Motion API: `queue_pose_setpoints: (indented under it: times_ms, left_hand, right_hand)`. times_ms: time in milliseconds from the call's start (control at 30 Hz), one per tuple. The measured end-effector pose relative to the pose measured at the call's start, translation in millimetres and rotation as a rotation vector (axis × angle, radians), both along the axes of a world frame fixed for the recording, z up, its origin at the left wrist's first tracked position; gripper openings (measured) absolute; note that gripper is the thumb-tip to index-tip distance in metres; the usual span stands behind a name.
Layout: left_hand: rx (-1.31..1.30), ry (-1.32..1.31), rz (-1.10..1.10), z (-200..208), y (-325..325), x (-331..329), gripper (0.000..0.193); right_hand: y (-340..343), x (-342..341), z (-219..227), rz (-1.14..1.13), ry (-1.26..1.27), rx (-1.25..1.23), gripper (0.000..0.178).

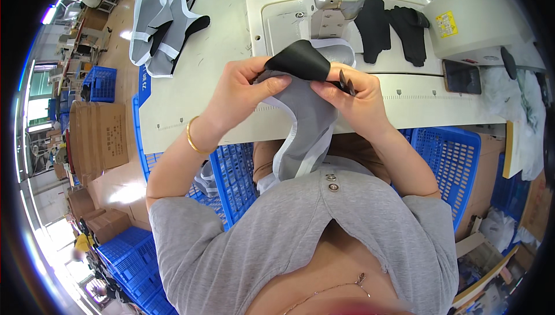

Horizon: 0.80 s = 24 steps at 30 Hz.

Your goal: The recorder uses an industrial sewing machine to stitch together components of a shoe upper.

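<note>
A matt grey cloth piece (312,112), soft-looking, is edged with smooth white binding (293,125); its black panel (298,60) is smooth with a low, leathery sheen. The sewing machine head (341,6) is bright, polished metal—the worktop (225,32) under it smooth and pale. Nearby black pieces (373,32) are dull, matt cloth. A dark screen (462,77) looks glossy. The bracelet (195,139) is shiny gold-toned metal, the grey shirt (231,234) soft knit cloth—its snaps (331,182) metallic. Latticed blue crates (234,179) are plastic; the brown box (98,133) is cardboard.

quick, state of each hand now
Left hand: closed, holding the white-edged gray fabric piece.
Right hand: closed, holding the same piece, plus dark thread snips.
</note>
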<state>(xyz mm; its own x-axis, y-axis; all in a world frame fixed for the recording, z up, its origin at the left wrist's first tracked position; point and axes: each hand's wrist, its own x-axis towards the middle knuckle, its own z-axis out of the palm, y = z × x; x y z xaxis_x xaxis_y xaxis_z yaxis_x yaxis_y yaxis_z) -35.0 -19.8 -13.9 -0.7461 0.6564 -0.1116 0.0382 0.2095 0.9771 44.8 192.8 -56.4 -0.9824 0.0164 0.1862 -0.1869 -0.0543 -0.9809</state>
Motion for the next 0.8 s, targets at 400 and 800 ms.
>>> queue_pose_setpoints:
  times_ms: [400,800]
  left_hand:
    - [-0.259,0.426,-0.352,52.7,16.4,-28.4,0.015]
    - [-0.358,0.810,-0.643,54.1,17.0,-38.1,0.017]
  right_hand:
    - [-3.2,6.3,9.2,-0.023,0.402,0.385,0.050]
    - [-2.9,8.7,10.2,-0.066,0.460,0.469,0.054]
